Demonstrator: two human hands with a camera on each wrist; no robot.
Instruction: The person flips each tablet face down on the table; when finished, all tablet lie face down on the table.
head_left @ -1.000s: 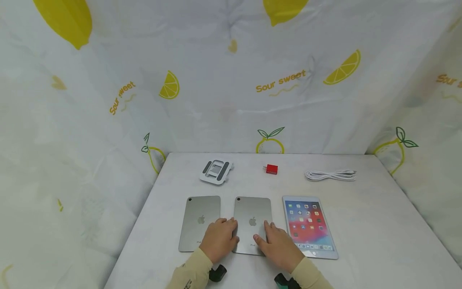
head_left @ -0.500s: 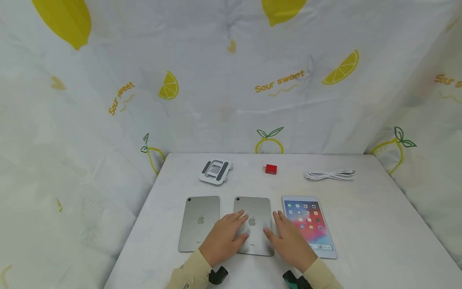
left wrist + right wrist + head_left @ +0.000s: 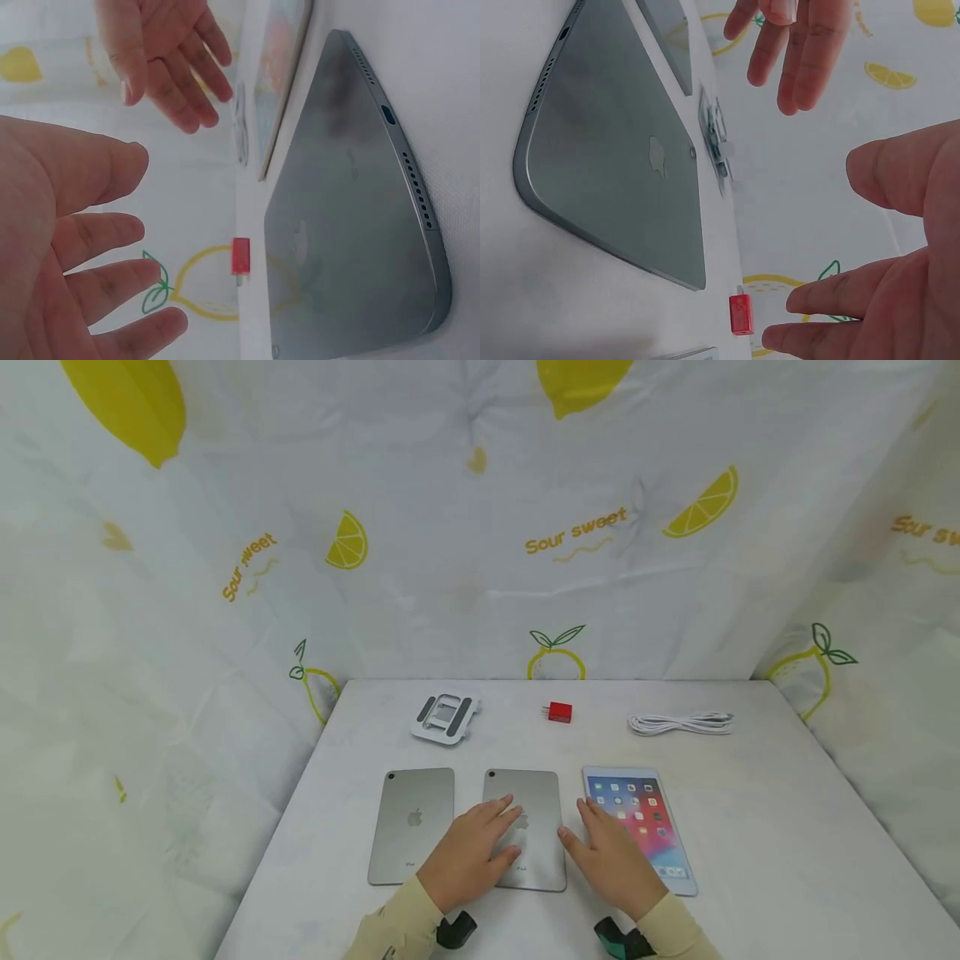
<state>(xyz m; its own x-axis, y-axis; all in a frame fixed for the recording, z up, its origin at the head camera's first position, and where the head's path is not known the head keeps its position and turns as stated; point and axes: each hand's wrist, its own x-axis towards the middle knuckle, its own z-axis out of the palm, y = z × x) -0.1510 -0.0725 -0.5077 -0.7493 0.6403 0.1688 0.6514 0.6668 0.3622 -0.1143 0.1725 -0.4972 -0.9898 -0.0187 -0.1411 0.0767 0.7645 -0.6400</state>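
Three tablets lie in a row on the white table. The middle grey tablet (image 3: 540, 839) is face down, its logo and port edge showing in both wrist views. My left hand (image 3: 468, 853) hovers over its left side with fingers spread, holding nothing. Above the gap between the middle tablet and the white tablet (image 3: 660, 818), my right hand (image 3: 617, 864) is held up, fingers straight, covering part of the lit screen. Another grey tablet (image 3: 411, 818) lies face down at the left. Both wrist views show air between the hands and the middle tablet (image 3: 352, 202).
Behind the tablets are a folded grey-white stand (image 3: 446, 718), a red charger plug (image 3: 559, 712) and a coiled white cable (image 3: 680, 724). A lemon-print curtain (image 3: 450, 568) rises at the table's far edge and along both sides.
Both hands have come off the middle tablet, which stays in place. My right hand has shifted right over the white tablet's edge; my left hand has spread its fingers and lifted.
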